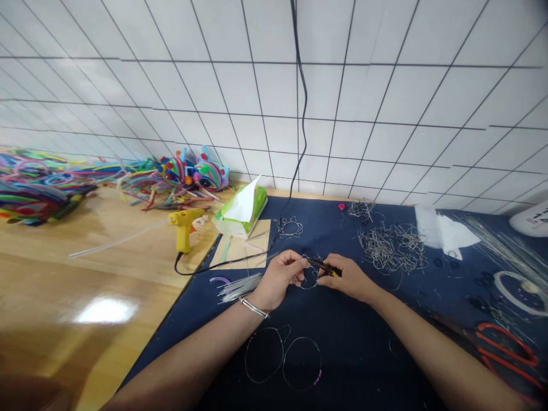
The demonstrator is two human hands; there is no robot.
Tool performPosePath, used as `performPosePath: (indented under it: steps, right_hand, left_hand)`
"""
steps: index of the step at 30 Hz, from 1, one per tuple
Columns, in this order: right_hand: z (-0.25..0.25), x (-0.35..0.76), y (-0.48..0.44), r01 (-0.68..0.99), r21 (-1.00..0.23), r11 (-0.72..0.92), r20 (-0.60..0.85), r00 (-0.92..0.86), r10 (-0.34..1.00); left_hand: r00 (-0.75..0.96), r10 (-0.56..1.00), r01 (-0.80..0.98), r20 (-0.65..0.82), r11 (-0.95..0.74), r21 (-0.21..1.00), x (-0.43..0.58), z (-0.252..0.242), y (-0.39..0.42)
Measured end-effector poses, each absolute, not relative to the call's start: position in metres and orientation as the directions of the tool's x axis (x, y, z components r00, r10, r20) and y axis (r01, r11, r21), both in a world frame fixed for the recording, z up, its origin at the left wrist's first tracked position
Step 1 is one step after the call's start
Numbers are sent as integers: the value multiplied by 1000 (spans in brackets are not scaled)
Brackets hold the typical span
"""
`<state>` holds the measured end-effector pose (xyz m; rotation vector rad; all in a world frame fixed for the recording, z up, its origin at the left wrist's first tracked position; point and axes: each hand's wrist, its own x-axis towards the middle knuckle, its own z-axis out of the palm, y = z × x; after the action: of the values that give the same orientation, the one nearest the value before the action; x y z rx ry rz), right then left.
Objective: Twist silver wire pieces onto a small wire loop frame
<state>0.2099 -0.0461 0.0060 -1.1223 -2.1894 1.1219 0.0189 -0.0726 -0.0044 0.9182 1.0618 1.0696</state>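
Between my two hands is a small piece of bent thin wire (309, 287), curled into loops. My left hand (280, 277) pinches its left side between thumb and fingers. Closed round dark pliers (327, 267) with a bit of yellow on the handle, my right hand (349, 277) points their jaws left at the wire. Below the hands, two large wire rings (283, 359) lie side by side on the dark blue cloth, with small pink beads on the right one. A bundle of straight wires (240, 288) lies by my left wrist.
A flower-shaped wire piece (290, 227) lies ahead, near a green tissue pack (244, 208). Left stands a yellow glue gun (184, 228); its cord crosses the cloth. Right are tangled wire (391, 248), a white ring-shaped dish (499, 279) and orange-handled scissors (507, 345). A tiled wall rises behind.
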Motion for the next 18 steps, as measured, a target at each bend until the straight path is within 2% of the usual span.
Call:
performPosePath:
  steps: [18]
  right_hand:
    - [12, 212, -46, 432, -873, 224, -46, -532, 846]
  left_hand:
    - [196, 953, -274, -233, 281, 920, 20, 0, -75]
